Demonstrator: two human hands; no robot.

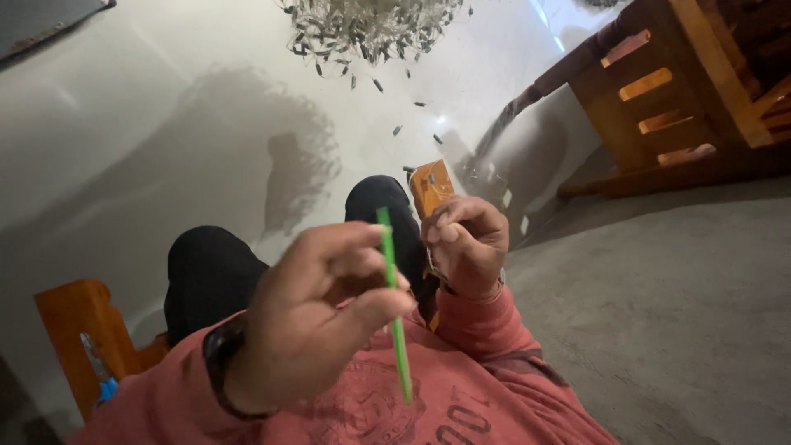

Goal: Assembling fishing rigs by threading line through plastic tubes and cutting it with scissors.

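A wooden table (709, 91) stands on the floor (676, 313) at upper right, a pile of small slivers (367, 29) beyond the knees. The left hand (317, 317) pinches a green stick (394, 305) upright; the right hand (463, 245) is curled around thin strands, just beside it.

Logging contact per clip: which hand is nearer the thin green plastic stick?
Left. The left hand pinches the thin green plastic stick between thumb and fingers. The right hand is beside its upper end, closed, apparently not touching it.
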